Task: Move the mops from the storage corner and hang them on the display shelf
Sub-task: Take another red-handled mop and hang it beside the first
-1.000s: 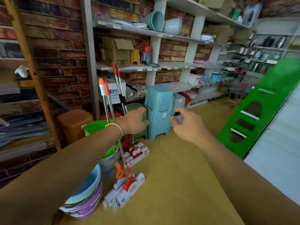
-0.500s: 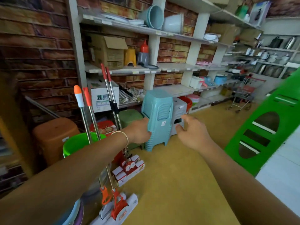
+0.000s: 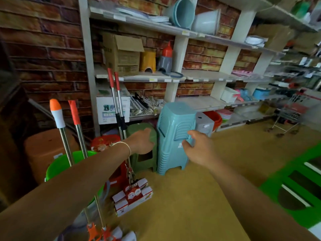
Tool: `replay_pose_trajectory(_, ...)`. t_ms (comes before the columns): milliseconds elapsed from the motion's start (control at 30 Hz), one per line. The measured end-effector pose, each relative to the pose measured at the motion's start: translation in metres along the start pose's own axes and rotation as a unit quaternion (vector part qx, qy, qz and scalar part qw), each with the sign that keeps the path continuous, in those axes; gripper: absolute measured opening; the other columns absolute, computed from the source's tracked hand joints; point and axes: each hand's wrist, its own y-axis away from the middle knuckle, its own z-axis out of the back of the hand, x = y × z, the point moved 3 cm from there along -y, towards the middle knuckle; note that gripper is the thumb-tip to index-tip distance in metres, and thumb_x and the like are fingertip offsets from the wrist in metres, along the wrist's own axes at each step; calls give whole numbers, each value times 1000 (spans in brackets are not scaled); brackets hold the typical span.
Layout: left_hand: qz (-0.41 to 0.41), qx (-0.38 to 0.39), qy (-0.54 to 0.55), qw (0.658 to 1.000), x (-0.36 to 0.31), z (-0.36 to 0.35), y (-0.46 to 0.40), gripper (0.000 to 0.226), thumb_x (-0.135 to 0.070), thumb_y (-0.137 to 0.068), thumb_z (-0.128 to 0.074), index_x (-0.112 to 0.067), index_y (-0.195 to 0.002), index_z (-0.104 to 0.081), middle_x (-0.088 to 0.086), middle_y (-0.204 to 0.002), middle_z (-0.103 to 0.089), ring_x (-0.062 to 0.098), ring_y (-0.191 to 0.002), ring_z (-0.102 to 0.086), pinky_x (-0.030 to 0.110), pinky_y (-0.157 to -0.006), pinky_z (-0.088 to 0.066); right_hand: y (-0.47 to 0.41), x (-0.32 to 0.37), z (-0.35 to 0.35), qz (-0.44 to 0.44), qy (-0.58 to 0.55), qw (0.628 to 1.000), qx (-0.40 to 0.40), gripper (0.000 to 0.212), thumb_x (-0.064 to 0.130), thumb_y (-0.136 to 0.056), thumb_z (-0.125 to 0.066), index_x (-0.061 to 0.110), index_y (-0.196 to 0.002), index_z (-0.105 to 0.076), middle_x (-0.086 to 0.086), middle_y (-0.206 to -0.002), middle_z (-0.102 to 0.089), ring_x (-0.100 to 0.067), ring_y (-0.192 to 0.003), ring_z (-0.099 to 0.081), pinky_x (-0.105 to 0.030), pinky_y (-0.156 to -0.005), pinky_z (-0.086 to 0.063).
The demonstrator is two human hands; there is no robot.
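Progress: none hung yet, all left to do.
Mops (image 3: 119, 108): four, upright in corner by green bucket (image 3: 57, 164).
My left hand (image 3: 141, 141): loose, empty.
My right hand (image 3: 198, 146): fingers touching blue stools (image 3: 173, 136), no grip.

Open tan floor (image 3: 199, 197) from 3 to 6 o'clock. At 12 o'clock, tall stack of light-blue plastic stools (image 3: 173, 136) blocking reach; green plastic stool (image 3: 144, 153) just beside at 11. Upright metal-handled mops (image 3: 119, 108) and green plastic bucket (image 3: 57, 166) crowding 9 to 10 o'clock.
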Motion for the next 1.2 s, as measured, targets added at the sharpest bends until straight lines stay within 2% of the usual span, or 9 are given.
replay_pose_trajectory(200, 27, 5, 6, 1000, 23, -2, -93, 71, -33, -96, -53, -8, -154, -20, 16, -150, -40, 30, -129, -48, 35, -102, -45, -92, -9, -19, 18, 3, 1000, 12, 57, 36, -97, -57, 15, -147, -43, -10, -142, -51, -25, -129, -51, -31, -103, -40)
replay_pose_trajectory(267, 28, 1, 16, 999, 28, 3, -127, 69, -30, -96, -53, -6, -153, -22, 16, -151, -39, 30, -132, -45, 36, -105, -43, -127, -10, -26, 24, 1, 1000, 14, 57, 35, -97, -56, 15, -148, -42, -9, -144, -50, -25, -131, -49, -30, -103, -39)
replay_pose_trajectory(433, 31, -3, 54, 998, 41, 32, -210, 52, -30, -95, -55, -8, -139, -38, 14, -134, -55, 25, -103, -59, 32, -77, -48, -221, -4, -37, 36, 10, 999, 20, 54, 36, -97, -56, 16, -146, -44, -9, -144, -50, -26, -129, -50, -30, -102, -40)
replay_pose_trajectory(633, 50, -40, 73, 995, 64, 64, -261, 66, -32, -99, -52, -14, -155, -21, 12, -154, -37, 27, -119, -56, 32, -89, -49, -304, 14, -64, 59, -14, 998, 31, 52, 34, -97, -57, 14, -144, -48, -12, -138, -55, -28, -124, -55, -31, -101, -41)
replay_pose_trajectory(700, 66, -39, 80, 994, 82, 63, -275, 68, -32, -98, -53, -12, -154, -21, 13, -146, -46, 23, -103, -61, 29, -78, -49, -325, 22, -81, 71, -23, 996, 46, 50, 33, -96, -57, 14, -142, -49, -12, -136, -56, -27, -124, -55, -28, -99, -40)
replay_pose_trajectory(800, 94, -51, 96, 990, 114, 57, -297, 52, -29, -95, -55, -6, -139, -38, 5, -103, -59, 18, -78, -59, 27, -64, -44, -357, 35, -111, 96, -29, 992, 81, 49, 33, -97, -56, 15, -142, -50, -9, -137, -56, -25, -125, -53, -26, -98, -40)
replay_pose_trajectory(933, 158, -101, 119, 975, 150, 51, -317, 46, -27, -96, -55, -12, -139, -44, 8, -126, -60, 25, -108, -61, 30, -87, -50, -401, 47, -161, 132, -32, 981, 141, 49, 36, -96, -55, 18, -141, -49, -7, -139, -55, -24, -124, -54, -31, -102, -43)
replay_pose_trajectory(1033, 194, -128, 141, 962, 174, 44, -334, 46, -22, -97, -54, -11, -140, -44, 11, -130, -60, 28, -115, -60, 35, -98, -49, -440, 53, -200, 156, -20, 969, 191, 50, 39, -96, -54, 21, -143, -47, -6, -139, -54, -20, -100, -58, -29, -89, -46)
replay_pose_trajectory(1200, 258, -177, 146, 939, 218, 40, -370, 35, -17, -94, -57, -9, -128, -54, 11, -118, -66, 28, -107, -64, 29, -88, -48, -511, 57, -260, 181, -32, 947, 264, 50, 40, -97, -53, 19, -142, -48, -7, -140, -54, -25, -113, -60, -34, -95, -49)
